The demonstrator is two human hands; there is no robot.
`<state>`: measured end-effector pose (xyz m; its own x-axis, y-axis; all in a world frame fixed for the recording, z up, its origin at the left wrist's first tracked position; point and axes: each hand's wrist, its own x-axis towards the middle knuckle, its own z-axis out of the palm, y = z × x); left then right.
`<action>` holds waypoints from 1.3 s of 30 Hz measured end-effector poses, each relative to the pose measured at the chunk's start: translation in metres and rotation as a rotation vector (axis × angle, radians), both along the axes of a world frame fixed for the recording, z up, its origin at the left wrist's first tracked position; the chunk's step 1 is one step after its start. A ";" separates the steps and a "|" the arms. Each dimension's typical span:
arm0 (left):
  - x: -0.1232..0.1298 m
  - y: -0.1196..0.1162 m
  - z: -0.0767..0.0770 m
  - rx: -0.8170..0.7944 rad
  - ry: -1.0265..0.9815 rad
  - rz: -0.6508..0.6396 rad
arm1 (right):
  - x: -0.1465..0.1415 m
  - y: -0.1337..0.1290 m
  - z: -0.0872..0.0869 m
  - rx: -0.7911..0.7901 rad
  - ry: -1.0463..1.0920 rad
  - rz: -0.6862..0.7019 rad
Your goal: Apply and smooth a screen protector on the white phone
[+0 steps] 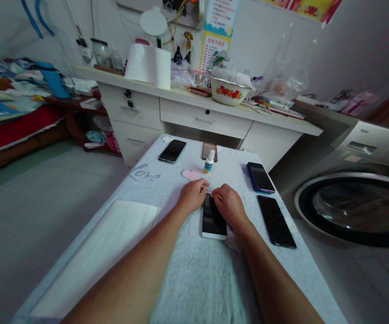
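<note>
A phone with a white frame and dark screen (213, 220) lies flat on the cloth-covered table in front of me. At its far end, my left hand (193, 195) is closed, fingertips pinched together near the top left corner. My right hand (228, 202) rests over the phone's upper right side, its fingers also curled into a pinch at the top edge. Whatever sits between the fingertips is too small to make out. Just beyond the hands stands a small white spray bottle (209, 163) with a blue and yellow label, upright.
Around lie a black phone (172, 151), a phone behind the bottle (214, 146), stacked phones (260, 177) and a large dark phone (277, 221). White sheets (113, 247) lie left on the table (194, 288). Beyond are a white desk (184, 110) and a washing machine (356, 180).
</note>
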<state>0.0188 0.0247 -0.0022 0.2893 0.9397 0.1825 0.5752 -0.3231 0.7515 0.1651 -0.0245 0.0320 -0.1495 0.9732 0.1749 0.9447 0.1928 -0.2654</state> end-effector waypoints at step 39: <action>0.000 0.002 -0.004 0.023 -0.013 -0.012 | -0.012 0.006 -0.004 0.023 0.009 0.100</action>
<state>0.0184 0.0267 -0.0062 0.2985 0.9315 0.2078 0.5616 -0.3475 0.7509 0.1531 -0.0189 0.0275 -0.2444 0.9492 0.1985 0.9179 0.2924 -0.2682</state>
